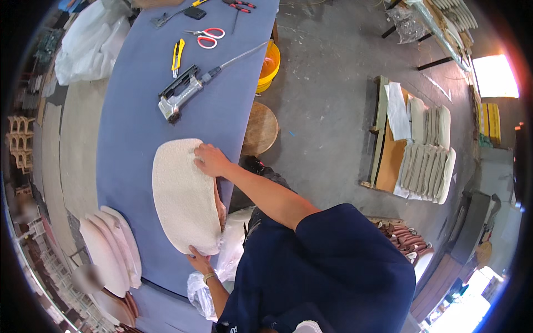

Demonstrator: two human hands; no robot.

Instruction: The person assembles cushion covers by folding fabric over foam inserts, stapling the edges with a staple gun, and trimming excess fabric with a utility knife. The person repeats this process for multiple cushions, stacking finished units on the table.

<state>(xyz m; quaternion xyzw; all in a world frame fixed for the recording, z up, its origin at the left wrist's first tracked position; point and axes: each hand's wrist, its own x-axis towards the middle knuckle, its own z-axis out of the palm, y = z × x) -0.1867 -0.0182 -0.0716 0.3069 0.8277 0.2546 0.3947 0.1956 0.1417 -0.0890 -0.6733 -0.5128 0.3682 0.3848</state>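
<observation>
Staple gun [179,95] beyond cushion [183,195] — scissors [206,36] farther.

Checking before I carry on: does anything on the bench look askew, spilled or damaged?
Nothing stands out. The cream cushion lies on the blue bench, held by left hand and right hand; the staple gun, knife and scissors lie loose behind it.

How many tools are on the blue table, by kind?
Scissors: 1
Yellow utility knife: 1
Staple gun with hose: 1
Red-handled pliers: 1
Total: 4, not counting the half-hidden tools at the blue table's far edge.
</observation>
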